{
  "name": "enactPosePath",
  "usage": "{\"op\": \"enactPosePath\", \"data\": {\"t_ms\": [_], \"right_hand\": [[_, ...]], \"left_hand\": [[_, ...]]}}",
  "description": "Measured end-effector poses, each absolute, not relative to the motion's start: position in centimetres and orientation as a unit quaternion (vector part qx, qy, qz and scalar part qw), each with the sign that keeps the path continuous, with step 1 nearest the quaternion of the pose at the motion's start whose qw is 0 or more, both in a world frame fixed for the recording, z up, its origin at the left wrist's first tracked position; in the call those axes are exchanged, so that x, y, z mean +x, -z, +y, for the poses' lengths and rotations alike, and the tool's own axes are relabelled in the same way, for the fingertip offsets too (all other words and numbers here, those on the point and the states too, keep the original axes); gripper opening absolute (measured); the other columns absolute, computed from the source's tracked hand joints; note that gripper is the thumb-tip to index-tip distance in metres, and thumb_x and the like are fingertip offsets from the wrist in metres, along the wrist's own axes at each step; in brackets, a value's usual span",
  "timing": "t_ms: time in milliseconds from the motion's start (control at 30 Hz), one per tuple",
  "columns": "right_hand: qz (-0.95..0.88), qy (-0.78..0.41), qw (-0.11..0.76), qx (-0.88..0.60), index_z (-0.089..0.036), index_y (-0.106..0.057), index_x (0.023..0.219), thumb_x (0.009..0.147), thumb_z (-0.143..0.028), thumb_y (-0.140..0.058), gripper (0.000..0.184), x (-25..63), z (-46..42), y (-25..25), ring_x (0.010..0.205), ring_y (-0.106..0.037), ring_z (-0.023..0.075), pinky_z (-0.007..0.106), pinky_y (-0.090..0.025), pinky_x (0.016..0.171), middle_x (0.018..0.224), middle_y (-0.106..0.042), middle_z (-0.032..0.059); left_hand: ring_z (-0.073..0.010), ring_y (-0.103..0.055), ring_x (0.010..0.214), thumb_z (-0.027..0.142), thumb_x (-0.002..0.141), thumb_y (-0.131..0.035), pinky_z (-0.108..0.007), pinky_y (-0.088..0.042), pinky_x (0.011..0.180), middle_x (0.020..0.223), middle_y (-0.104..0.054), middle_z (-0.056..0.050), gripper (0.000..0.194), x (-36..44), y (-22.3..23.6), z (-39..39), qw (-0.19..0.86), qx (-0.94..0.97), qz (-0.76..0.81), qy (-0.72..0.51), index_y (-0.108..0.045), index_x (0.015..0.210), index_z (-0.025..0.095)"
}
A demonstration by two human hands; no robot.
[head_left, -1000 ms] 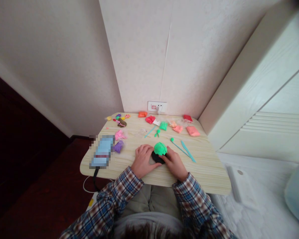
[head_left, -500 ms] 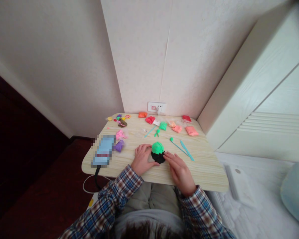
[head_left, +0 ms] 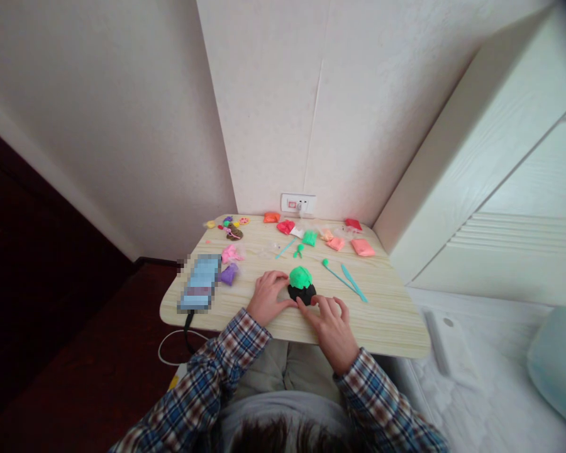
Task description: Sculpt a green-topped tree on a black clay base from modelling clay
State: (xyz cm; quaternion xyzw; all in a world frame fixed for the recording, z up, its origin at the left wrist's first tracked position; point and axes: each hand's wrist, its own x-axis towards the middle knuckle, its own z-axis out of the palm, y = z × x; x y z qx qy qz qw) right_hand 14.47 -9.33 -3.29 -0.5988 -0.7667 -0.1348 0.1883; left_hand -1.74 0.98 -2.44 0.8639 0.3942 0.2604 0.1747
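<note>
A green clay dome with a ragged lower edge sits on a flat black clay base near the front of the table. Curved around its left side, my left hand has its fingertips by the upper left edge and its thumb at the lower left of the base. My right hand grips the base's lower right edge between thumb and bent fingers. Behind the dome lies a small green clay piece. To the right rest a blue stick tool with a green clay ball on its tip and a blue plastic knife.
Clay packets line the back, including orange, red, green and salmon. Pink and purple clay lie beside a phone at left. A wall socket is behind the table.
My right hand has shifted down and left along the black base, its thumb now at the front edge and its fingers more bent. My left hand stays almost in place.
</note>
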Motion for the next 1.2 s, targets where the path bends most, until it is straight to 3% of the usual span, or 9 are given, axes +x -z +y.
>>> {"op": "enactPosePath", "data": {"t_ms": [433, 600, 767, 1200], "right_hand": [[-0.777, 0.159, 0.132, -0.594, -0.024, -0.053, 0.128, 0.083, -0.001, -0.041, 0.052, 13.3, -9.0, 2.8, 0.097, -0.054, 0.0257, 0.049, -0.035, 0.093, 0.102, -0.062, 0.0112], [-0.773, 0.158, 0.127, -0.601, -0.018, -0.053, 0.128, 0.084, -0.003, -0.041, 0.048, 12.7, -8.8, 2.8, 0.095, -0.054, 0.0262, 0.048, -0.036, 0.09, 0.098, -0.062, 0.0123], [-0.77, 0.15, 0.122, -0.608, -0.021, -0.048, 0.133, 0.083, 0.0, -0.04, 0.055, 12.8, -9.4, 2.9, 0.089, -0.055, 0.0222, 0.046, -0.038, 0.087, 0.096, -0.062, 0.0086], [-0.755, 0.176, 0.12, -0.62, -0.009, -0.054, 0.126, 0.083, 0.0, -0.038, 0.047, 10.2, -9.2, 3.1, 0.093, -0.055, 0.0254, 0.045, -0.039, 0.088, 0.097, -0.063, 0.013]], "left_hand": [[-0.0254, -0.052, 0.11, 0.036, 0.071, -0.074, -0.042, -0.041, 0.096, 0.114, -0.06, -0.006, 0.033, -2.3, 2.9, 1.8, 0.162, 0.875, 0.373, -0.261, -0.068, 0.102, 0.025], [-0.0256, -0.051, 0.113, 0.035, 0.075, -0.07, -0.043, -0.041, 0.097, 0.118, -0.058, -0.009, 0.039, -2.7, 2.8, 1.6, 0.152, 0.892, 0.35, -0.243, -0.064, 0.111, 0.023], [-0.0257, -0.048, 0.119, 0.036, 0.079, -0.066, -0.044, -0.041, 0.1, 0.126, -0.054, -0.011, 0.049, -3.6, 2.6, 1.1, 0.135, 0.911, 0.323, -0.219, -0.055, 0.124, 0.02], [-0.0244, -0.046, 0.124, 0.031, 0.089, -0.052, -0.043, -0.038, 0.104, 0.13, -0.054, -0.013, 0.039, -3.8, 2.2, 0.6, 0.074, 0.933, 0.303, -0.182, -0.053, 0.125, 0.015]]}}
